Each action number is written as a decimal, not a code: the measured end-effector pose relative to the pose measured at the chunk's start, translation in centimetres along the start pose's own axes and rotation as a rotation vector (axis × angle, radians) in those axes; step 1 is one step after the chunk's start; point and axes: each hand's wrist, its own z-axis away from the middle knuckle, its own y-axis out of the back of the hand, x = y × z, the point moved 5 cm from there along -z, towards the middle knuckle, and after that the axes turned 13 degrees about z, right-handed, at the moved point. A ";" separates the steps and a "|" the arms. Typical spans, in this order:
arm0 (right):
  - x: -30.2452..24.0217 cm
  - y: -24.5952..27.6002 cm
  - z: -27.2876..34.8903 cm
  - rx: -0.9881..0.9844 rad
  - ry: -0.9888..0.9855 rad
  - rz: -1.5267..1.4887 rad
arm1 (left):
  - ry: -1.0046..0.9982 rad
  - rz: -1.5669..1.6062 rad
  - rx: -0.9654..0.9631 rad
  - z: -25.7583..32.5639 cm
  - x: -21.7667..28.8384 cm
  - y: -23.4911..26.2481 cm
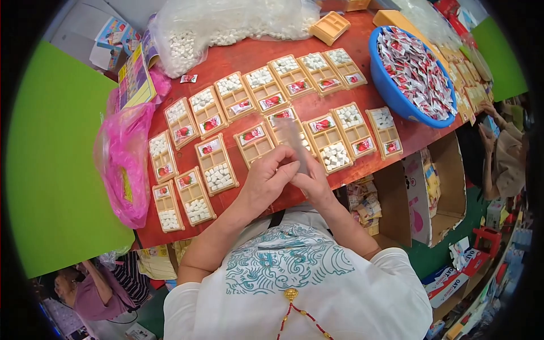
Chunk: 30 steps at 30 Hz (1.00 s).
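Note:
My right hand (315, 186) is closed around the lower end of a narrow grey, see-through strip (290, 136), blurred, possibly plastic film. Against it, my left hand (271, 177) has its fingers curled together; what they pinch is hidden. The strip stands over a tan compartment tray (281, 117), partly covering it. Left of that tray, another tray (255, 144) shows a red-and-white sachet (252, 135) and bare compartments. On the right, a tray (328, 140) holds a sachet at its far end and small white cubes (334, 156) at its near end.
Several similar filled trays (231, 94) stand in rows on the red table (249, 62). A blue basin (381, 85) heaped with sachets is at the right. A clear bag (226, 20) of white pieces lies behind, a pink bag (126, 170) at the left. Cardboard boxes (396, 198) stand below the front edge.

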 end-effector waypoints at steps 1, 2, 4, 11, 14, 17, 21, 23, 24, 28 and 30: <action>0.1 -0.1 0.1 0.003 0.000 0.000 | 0.001 0.001 -0.003 0.1 -0.2 0.1; 0.2 -0.3 0.2 -0.012 0.004 -0.023 | 0.027 0.082 -0.009 0.2 -0.6 0.2; 0.5 -0.5 0.3 -0.024 0.009 -0.047 | 0.053 0.162 -0.017 0.4 -0.7 0.2; 0.4 -1.0 0.6 -0.068 -0.128 -0.141 | 0.124 0.331 -0.013 0.7 -1.8 0.5; -0.1 -1.2 0.8 -0.069 -0.169 -0.154 | 0.131 0.346 -0.018 0.6 -1.8 0.5; 0.9 -1.2 0.7 -0.056 -0.196 -0.169 | 0.146 0.376 -0.020 0.6 -1.9 0.4; 1.9 -1.0 0.8 -0.036 -0.237 -0.157 | 0.123 0.385 -0.040 0.4 -2.4 0.5; 1.8 -1.1 0.7 -0.029 -0.230 -0.167 | 0.127 0.372 -0.035 0.3 -2.4 0.5; 1.7 -1.1 0.7 -0.024 -0.224 -0.177 | 0.129 0.359 -0.028 0.2 -2.4 0.5; 1.8 -0.9 0.9 -0.033 -0.260 -0.194 | 0.157 0.392 -0.011 0.1 -2.3 0.2; 1.7 -0.9 1.0 -0.036 -0.272 -0.187 | 0.191 0.354 0.024 0.0 -2.6 0.4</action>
